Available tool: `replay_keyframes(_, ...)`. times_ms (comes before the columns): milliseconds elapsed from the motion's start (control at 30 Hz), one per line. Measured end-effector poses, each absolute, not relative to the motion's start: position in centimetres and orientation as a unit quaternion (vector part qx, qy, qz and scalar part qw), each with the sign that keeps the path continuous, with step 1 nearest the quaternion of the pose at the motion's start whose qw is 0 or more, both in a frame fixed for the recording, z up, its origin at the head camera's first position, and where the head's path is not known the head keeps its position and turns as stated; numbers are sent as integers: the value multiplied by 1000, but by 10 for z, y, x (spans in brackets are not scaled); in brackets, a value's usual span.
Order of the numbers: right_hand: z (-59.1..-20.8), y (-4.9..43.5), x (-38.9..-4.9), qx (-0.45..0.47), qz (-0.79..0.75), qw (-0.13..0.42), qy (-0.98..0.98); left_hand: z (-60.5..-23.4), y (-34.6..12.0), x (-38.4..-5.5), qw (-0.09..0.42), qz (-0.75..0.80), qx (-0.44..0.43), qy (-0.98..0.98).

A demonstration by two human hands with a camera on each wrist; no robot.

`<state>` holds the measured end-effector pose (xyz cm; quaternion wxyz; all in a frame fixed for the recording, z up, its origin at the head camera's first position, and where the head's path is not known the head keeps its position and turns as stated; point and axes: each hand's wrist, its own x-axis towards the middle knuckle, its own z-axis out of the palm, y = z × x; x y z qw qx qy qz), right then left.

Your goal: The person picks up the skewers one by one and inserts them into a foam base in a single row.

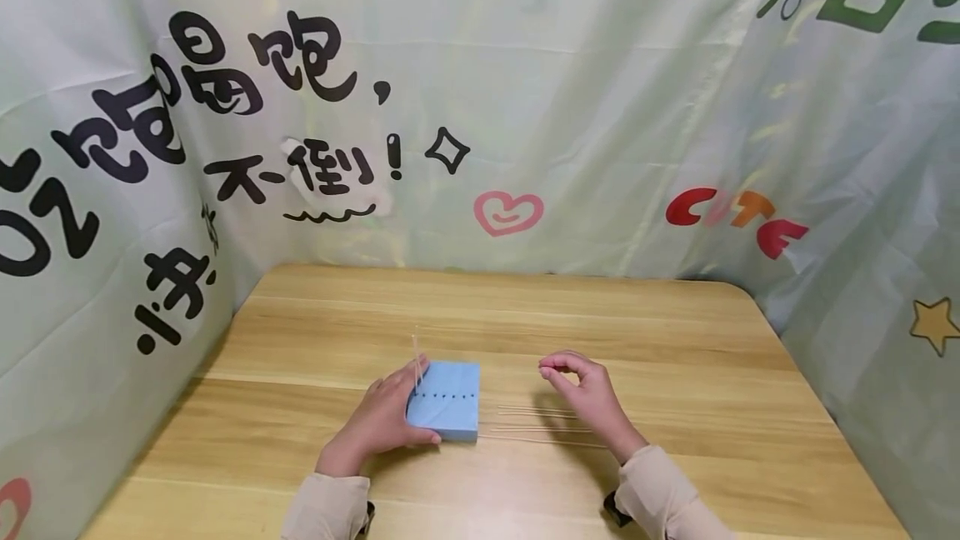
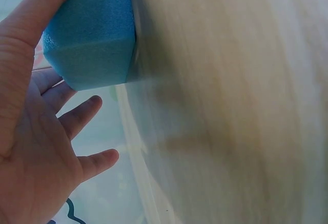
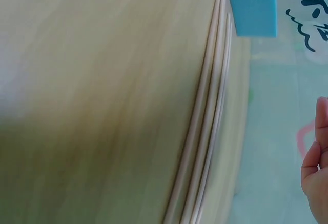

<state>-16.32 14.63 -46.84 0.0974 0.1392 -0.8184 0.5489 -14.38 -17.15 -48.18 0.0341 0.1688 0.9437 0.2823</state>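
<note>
My left hand (image 1: 386, 417) grips a light blue foam block (image 1: 457, 419) from its left side, the thumb along the near face. A row of small dark holes runs across the block's top. Thin pale sticks (image 1: 417, 357) stand upright at the left end of that row, beside my left fingers. In the left wrist view, two fingers of that hand extend free beneath the block. My right hand (image 1: 588, 394) hovers to the right of the block. Its fingers bend loosely, thumb and index tips close together, with nothing visible between them.
Several thin wooden sticks (image 1: 551, 430) lie side by side on the wooden table (image 1: 637, 323), right of the block and below my right hand. A printed cloth (image 1: 600, 123) hangs behind the table and along its sides.
</note>
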Motion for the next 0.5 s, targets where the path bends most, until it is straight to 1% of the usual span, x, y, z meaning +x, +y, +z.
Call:
replay_keyframes(200, -473, 160, -163, 127, 538, 95, -828, -482, -172, -144, 30, 277, 169, 945)
replay_keyframes(400, -483, 174, -162, 136, 518, 98, -839, -482, -172, -144, 35, 278, 167, 945)
replay_keyframes(500, -487, 178, -162, 131, 507, 91, -847, -483, -172, -144, 32, 277, 168, 946)
